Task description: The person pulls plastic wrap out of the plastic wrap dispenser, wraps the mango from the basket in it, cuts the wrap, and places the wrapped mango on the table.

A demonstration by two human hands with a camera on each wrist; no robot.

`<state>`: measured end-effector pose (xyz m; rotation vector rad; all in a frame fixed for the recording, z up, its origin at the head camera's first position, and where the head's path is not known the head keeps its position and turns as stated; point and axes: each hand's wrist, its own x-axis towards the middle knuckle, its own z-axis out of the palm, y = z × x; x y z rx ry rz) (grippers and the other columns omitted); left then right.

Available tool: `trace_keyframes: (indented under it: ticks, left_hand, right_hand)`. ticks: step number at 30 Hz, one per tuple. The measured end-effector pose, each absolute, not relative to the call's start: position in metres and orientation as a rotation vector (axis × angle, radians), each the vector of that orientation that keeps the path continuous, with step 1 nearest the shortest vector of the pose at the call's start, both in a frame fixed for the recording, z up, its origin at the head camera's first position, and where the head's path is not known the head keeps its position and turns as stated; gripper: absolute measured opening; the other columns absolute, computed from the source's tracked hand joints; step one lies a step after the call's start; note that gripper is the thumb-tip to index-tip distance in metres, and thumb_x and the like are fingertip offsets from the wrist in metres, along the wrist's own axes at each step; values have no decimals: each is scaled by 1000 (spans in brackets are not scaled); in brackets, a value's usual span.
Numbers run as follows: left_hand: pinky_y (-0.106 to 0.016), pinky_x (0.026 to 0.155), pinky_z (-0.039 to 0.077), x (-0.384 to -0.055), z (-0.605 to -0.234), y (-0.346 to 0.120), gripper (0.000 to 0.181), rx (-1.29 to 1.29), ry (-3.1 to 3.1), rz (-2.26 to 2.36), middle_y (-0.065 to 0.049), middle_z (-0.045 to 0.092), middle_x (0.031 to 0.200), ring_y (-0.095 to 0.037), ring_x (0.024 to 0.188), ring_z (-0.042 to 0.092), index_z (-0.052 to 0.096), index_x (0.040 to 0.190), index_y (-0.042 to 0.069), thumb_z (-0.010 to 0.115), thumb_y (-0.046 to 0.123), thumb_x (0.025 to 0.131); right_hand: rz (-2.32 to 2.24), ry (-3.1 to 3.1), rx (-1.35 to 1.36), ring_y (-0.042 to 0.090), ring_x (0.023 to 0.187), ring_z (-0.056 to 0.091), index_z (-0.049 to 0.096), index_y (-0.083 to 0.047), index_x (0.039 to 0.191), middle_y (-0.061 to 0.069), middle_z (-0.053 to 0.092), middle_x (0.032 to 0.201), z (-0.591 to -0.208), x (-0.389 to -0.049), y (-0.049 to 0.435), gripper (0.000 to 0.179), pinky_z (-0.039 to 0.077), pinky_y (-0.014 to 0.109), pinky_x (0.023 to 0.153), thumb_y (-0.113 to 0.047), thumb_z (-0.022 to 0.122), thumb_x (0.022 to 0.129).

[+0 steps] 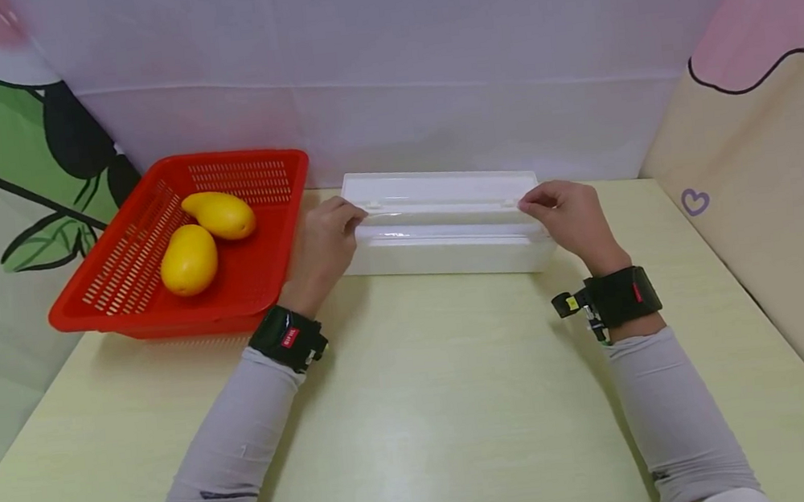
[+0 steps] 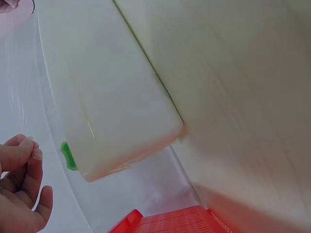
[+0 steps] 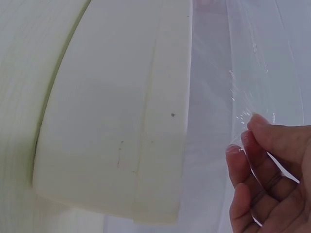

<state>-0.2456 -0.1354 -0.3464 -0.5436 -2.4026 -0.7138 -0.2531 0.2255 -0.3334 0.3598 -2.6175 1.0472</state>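
A long white cling film dispenser (image 1: 446, 260) lies across the back of the table, its lid (image 1: 439, 179) raised toward the wall. Transparent cling film (image 3: 250, 92) stretches between the two hands above the box. At the box's left end, the left hand (image 1: 328, 238) pinches one corner of the film between thumb and fingers. The right hand (image 1: 573, 220) pinches the other corner near the right end. Wrinkles fan out from the fingertips in the right wrist view. On the dispenser's end, the left wrist view shows a small green part (image 2: 68, 156).
A red plastic basket (image 1: 261, 293) stands on the table close to the left forearm. Two yellow mangoes lie in it, one mango (image 1: 188, 261) nearer the front and another mango (image 1: 222, 215) behind. A cloth-covered wall (image 1: 433, 119) rises right behind the dispenser.
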Motion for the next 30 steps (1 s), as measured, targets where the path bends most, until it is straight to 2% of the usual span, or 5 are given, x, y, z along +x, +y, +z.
trace_keyframes:
  ticks: [7, 19, 30]
  left_hand:
    - [-37, 92, 55, -243, -342, -135, 16, -536, -2388, -754, -14, 73, 103, -27, 92, 68, 76, 105, 2, 66, 5, 94]
    - [-37, 92, 55, -242, -340, -134, 17, -507, -2373, -827, -14, 72, 103, -27, 93, 66, 76, 107, 1, 64, 4, 96]
    - [-35, 88, 56, -239, -340, -131, 16, -555, -2341, -763, -10, 72, 100, -24, 89, 66, 75, 107, 4, 66, 7, 95]
  right_hand:
    - [1091, -2587, 332, 24, 90, 61, 74, -1, 102, 16, 72, 99, -329, -250, 225, 16, 46, 32, 75, -15, 68, 96]
    - [1129, -2510, 313, 15, 80, 60, 76, -2, 100, 15, 73, 94, -325, -247, 224, 15, 45, 20, 66, -15, 70, 94]
    - [1096, -2466, 301, 10, 76, 59, 76, -2, 100, 16, 72, 93, -322, -246, 228, 17, 44, 19, 66, -17, 71, 94]
